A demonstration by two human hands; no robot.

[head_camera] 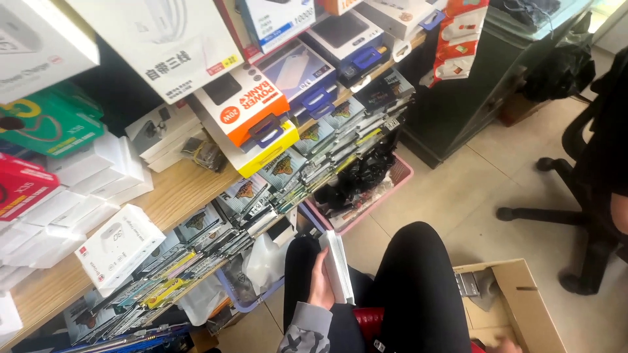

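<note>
The left hand point(320, 282) holds a slim stack of flat white packages point(339, 265) upright over the person's lap; its grip is clenched on the stack, fingers wrapped along the near edge, with a grey patterned sleeve point(302, 330) at the wrist. The stack stands between the two knees in black trousers point(412, 287).

The right hand point(505, 344) shows only as a sliver at the bottom edge, and I cannot tell whether its grip is clenched or released. It lies just inside an open cardboard box point(526, 307) on the tiled floor point(471, 189), close to a small silvery packet point(467, 284) in the box.

Left of the left grip, and above it in the view, runs a wooden shelf point(176, 189) loaded with white boxes point(98, 163) and an orange-and-white power bank box point(243, 104). Rows of flat phone-accessory packs point(314, 150) hang along the shelf's front edge. Just beyond the grip, past the knees, sits a pink basket point(392, 189) holding dark bagged items, and nearer to the grip a clear plastic bag point(265, 258) hangs by a lilac basket point(252, 304).

Well apart to the right of both grips stands a black swivel chair point(575, 196), where part of another person shows at the frame edge.
</note>
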